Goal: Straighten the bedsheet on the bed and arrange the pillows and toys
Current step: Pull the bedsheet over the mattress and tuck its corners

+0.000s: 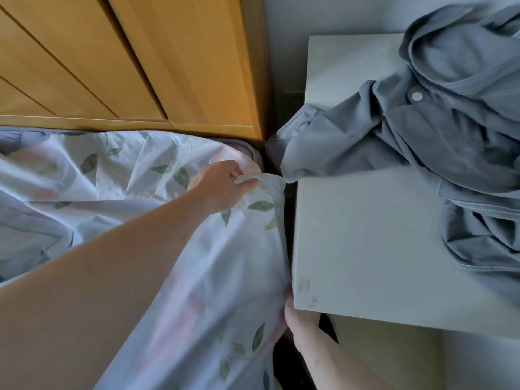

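Note:
A pale bedsheet [135, 175] printed with green leaves and pink flowers lies wrinkled over the mattress corner by the headboard. My left hand [222, 187] reaches across it and pinches a bunched fold of the sheet at the corner edge. My right hand [298, 319] is lower down at the bed's side, in the gap beside the white table, with its fingers hidden behind the hanging sheet, so its grip does not show. No pillows or toys are in view.
A wooden slatted headboard [140, 66] stands behind the bed. A white bedside table [365, 235] sits tight against the bed's right side, with a crumpled grey buttoned shirt [422, 122] draped over its far half and hanging toward the gap.

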Motion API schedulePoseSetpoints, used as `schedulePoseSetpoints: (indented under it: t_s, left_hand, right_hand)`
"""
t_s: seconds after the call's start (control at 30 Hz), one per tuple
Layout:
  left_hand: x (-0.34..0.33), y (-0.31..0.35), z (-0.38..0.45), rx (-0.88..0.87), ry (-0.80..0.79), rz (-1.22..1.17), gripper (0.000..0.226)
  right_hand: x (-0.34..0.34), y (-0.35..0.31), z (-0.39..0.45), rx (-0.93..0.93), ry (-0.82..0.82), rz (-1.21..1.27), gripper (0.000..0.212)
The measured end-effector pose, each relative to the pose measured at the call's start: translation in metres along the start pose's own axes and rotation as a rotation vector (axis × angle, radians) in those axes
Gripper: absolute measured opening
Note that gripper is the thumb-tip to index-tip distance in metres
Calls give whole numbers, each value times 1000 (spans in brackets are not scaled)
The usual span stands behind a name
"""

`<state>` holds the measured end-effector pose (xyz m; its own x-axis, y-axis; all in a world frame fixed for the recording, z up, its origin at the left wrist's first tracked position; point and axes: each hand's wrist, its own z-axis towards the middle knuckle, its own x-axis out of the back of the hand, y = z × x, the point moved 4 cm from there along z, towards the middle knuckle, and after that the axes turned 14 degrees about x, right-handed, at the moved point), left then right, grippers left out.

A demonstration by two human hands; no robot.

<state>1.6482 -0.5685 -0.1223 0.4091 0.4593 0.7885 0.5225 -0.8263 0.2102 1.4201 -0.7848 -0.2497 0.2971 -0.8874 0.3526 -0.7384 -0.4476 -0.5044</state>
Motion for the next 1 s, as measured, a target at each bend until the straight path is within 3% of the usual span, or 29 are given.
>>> schedulePoseSetpoints:
  t_s: [0.07, 0.17, 0.27, 0.37, 0.53, 0.67, 0.77, 0.83, 0.93, 1.0]
  left_hand:
    - [11, -38, -14, 84, -60, 188, 65]
    - [32, -94, -28, 148, -42, 375, 47]
    - [53, -110, -31, 136, 66, 270, 22]
    - [68, -99, -17, 138, 146, 120, 32]
    - [63, -97, -12, 226, 230, 44, 22]
    - [28, -76, -64, 70, 376, -11, 32]
    - [-14, -82, -126, -74, 295, -19, 36]
    - [-43, -103, -165, -77, 208, -1, 36]
    - [-82, -145, -216, -18, 140, -4, 41]
    - [-108, -176, -248, 80, 84, 48, 60]
  right_hand:
    - [0, -3, -11, 23, -65, 2, 34]
    - [-6, 5, -30, -53, -172, 124, 26]
    - [-16, 7, -47, -5, -297, 87, 25]
    - [-31, 5, -59, -4, -364, 39, 23]
    - [-49, 3, -65, 87, -314, -127, 26]
    - [-33, 6, -66, 148, -251, -235, 16]
    - [-22, 18, -66, 154, -186, -257, 19]
    - [-10, 25, -64, 170, -100, -274, 20]
    - [7, 33, -63, 207, -1, -302, 23]
    - [8, 43, -63, 178, -29, -313, 27]
